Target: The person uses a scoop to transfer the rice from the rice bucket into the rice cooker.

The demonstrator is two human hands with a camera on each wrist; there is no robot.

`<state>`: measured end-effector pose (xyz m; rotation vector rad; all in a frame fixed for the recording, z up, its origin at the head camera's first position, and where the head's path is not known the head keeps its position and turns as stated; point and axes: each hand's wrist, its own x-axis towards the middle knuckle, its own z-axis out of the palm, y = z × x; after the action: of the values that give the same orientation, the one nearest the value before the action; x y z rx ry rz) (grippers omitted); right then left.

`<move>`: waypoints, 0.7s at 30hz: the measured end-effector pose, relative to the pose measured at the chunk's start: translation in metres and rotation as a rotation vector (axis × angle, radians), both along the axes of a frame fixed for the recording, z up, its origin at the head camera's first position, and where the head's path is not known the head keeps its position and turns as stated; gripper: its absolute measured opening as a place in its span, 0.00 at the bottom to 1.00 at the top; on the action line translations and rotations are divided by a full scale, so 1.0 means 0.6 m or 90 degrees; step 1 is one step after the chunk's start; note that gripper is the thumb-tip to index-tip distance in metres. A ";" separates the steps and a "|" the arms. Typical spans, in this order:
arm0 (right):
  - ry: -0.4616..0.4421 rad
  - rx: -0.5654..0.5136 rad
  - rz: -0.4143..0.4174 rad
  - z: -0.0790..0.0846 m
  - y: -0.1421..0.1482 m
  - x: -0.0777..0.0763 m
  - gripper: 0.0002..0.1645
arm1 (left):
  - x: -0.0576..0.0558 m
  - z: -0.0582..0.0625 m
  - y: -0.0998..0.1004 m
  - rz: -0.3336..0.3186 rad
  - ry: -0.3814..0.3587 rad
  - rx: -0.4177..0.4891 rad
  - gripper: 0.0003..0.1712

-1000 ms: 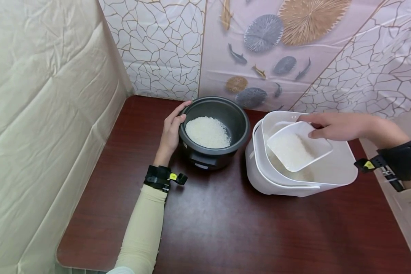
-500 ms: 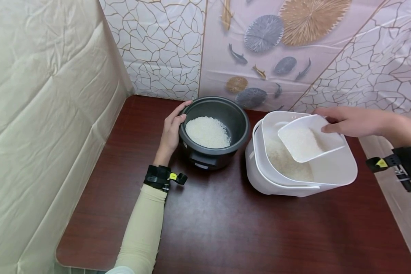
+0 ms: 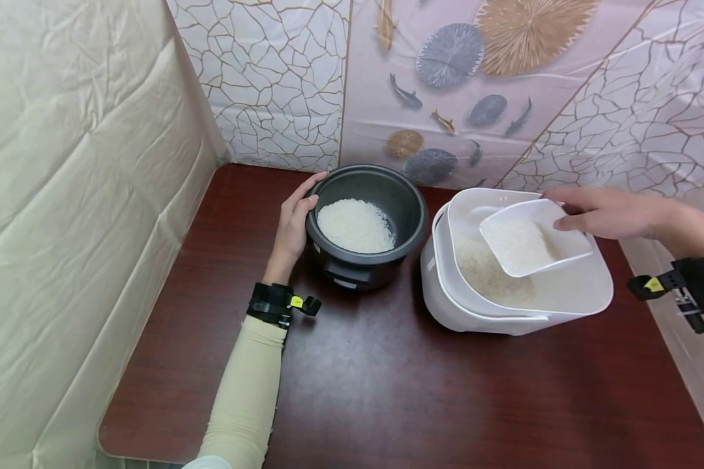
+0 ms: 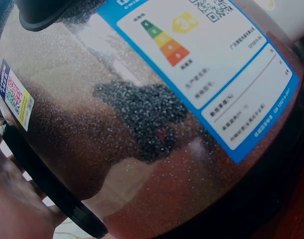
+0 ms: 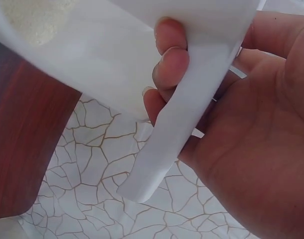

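The scoop (image 3: 568,246) has shifted rightward over the white bin (image 3: 466,318), held in my right grip (image 3: 618,212); my left grip (image 3: 293,225) rests relaxed against the cooker (image 3: 360,258).

From above, the head view faces forward and down over the pot (image 3: 364,258). The left wrist's, glare-blurred and probably tilted, faces its side closely; the right wrist's closely faces the scoop (image 5: 202,79) right of the pot. Head shares pot with left, scoop with right.

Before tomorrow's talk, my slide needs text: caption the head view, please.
Right hand holding a scoop of rice over a rice bin, left hand against a rice cooker.
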<state>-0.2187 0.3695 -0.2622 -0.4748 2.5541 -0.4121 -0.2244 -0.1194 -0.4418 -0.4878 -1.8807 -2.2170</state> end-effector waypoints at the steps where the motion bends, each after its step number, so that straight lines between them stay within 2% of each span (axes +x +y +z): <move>1: -0.001 -0.001 -0.001 0.000 0.001 0.000 0.39 | 0.000 -0.001 0.000 0.001 0.000 0.000 0.28; 8: 0.005 0.009 -0.002 -0.001 0.001 -0.002 0.39 | -0.015 -0.024 -0.002 0.013 0.010 -0.012 0.28; 14: 0.024 0.011 0.007 0.003 -0.006 -0.007 0.38 | -0.017 -0.025 -0.002 0.013 0.014 -0.015 0.28; 21: 0.101 -0.010 0.063 0.014 -0.026 -0.017 0.24 | -0.016 -0.024 -0.001 0.018 0.015 -0.022 0.28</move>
<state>-0.2288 0.3540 -0.2536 -0.6604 2.6677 -0.3725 -0.2341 -0.1201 -0.4565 -0.4882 -1.9060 -2.1551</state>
